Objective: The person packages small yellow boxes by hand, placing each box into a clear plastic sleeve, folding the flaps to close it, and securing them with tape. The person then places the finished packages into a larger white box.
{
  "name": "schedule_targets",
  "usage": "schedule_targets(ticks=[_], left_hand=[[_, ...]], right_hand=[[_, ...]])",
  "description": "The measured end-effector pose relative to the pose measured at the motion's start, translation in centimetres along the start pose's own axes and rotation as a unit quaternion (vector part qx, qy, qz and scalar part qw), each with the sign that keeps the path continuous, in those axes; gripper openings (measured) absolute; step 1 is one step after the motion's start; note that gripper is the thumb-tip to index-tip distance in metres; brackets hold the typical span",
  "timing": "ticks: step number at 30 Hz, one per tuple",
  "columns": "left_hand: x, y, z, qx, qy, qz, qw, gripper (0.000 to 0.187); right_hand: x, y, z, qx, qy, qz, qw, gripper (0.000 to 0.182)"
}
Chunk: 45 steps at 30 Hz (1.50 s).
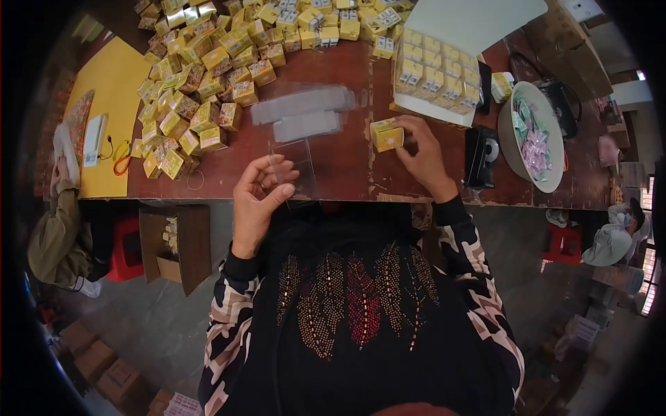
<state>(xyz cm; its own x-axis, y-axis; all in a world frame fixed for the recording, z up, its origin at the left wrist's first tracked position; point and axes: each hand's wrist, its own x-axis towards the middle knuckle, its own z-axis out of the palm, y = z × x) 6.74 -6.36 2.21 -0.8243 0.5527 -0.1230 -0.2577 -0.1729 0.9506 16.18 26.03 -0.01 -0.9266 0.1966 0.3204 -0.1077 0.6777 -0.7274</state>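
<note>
My right hand (423, 154) grips a small yellow box (388, 137) between thumb and fingers, just above the red-brown table. To the left, my left hand (263, 197) has its fingers curled and thumb out, around the edge of a clear plastic sleeve (300, 166); its outline is faint. Beyond the hands lies a stack of flat clear plastic sleeves (305, 114). At the upper right of my right hand stands an open white carton (433, 111) holding rows of yellow boxes (437, 66).
A large pile of small yellow boxes (201, 90) covers the table's far left. On the right are a black tape dispenser (480, 158) and a pale bowl (510, 135) of wrapped packets. Another person's sleeve (59, 232) shows at far left, near a cardboard box (194, 243) on the floor.
</note>
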Motion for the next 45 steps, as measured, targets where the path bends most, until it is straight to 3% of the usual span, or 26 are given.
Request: schedule_targets(ticks=[1, 3, 7, 10, 13, 16, 18, 19, 24, 27, 31, 34, 38, 40, 45], left_hand=[[0.1, -0.1, 0.0, 0.001, 0.0, -0.002, 1.0, 0.052], [0.2, -0.2, 0.1, 0.001, 0.001, -0.005, 1.0, 0.052], [0.4, -0.3, 0.1, 0.0, 0.0, -0.013, 1.0, 0.052], [0.5, -0.3, 0.0, -0.003, -0.001, -0.016, 1.0, 0.052], [0.6, -0.5, 0.1, -0.012, 0.004, -0.021, 1.0, 0.052], [0.9, -0.6, 0.4, -0.007, -0.002, -0.024, 1.0, 0.052], [1.1, -0.5, 0.9, 0.006, -0.01, -0.02, 1.0, 0.052], [1.2, -0.4, 1.1, 0.009, -0.013, -0.023, 1.0, 0.052], [1.8, -0.1, 1.5, 0.03, -0.012, -0.009, 0.999, 0.053], [1.6, -0.2, 1.4, 0.042, 0.004, -0.01, 0.999, 0.055], [1.8, -0.3, 2.1, 0.065, -0.01, -0.004, 0.998, 0.055], [1.9, -0.2, 3.0, 0.095, -0.032, -0.005, 0.995, 0.055], [2.3, -0.2, 4.2, 0.104, -0.081, 0.0, 0.991, 0.057], [2.2, 0.2, 4.6, 0.092, -0.079, -0.004, 0.993, 0.057], [2.0, 0.1, 4.3, 0.078, -0.072, -0.008, 0.994, 0.057]], right_hand=[[-0.3, 0.3, 0.1, 0.0, 0.002, 0.003, 1.0, 0.043], [-0.8, 1.2, 0.6, -0.203, 0.026, -0.055, 0.977, 0.044], [-1.5, 2.2, 1.2, -0.267, 0.069, -0.054, 0.96, 0.05], [-2.5, 1.7, 0.2, -0.282, -0.003, -0.071, 0.957, 0.057], [-3.4, -0.2, -0.9, -0.24, -0.076, -0.13, 0.959, 0.058], [-3.4, -1.6, -1.2, -0.132, -0.023, -0.066, 0.989, 0.052], [-2.5, -1.4, -1.3, 0.0, 0.034, 0.087, 0.996, 0.046], [-1.9, -0.6, -1.1, 0.001, 0.036, 0.088, 0.996, 0.046], [0.1, 0.0, -0.3, 0.071, -0.124, 0.111, 0.983, 0.028], [-0.1, -2.2, -0.4, 0.085, -0.18, 0.138, 0.97, 0.027], [-0.6, -3.6, -0.3, 0.002, -0.162, 0.103, 0.981, 0.029], [0.1, -5.7, -1.3, 0.29, 0.02, 0.049, 0.956, 0.031], [1.9, -9.5, -1.1, 0.3, 0.039, 0.008, 0.953, 0.034], [2.4, -9.1, -0.5, 0.188, 0.015, -0.041, 0.981, 0.038], [3.1, -9.8, -1.5, 0.032, -0.04, -0.119, 0.992, 0.037]])
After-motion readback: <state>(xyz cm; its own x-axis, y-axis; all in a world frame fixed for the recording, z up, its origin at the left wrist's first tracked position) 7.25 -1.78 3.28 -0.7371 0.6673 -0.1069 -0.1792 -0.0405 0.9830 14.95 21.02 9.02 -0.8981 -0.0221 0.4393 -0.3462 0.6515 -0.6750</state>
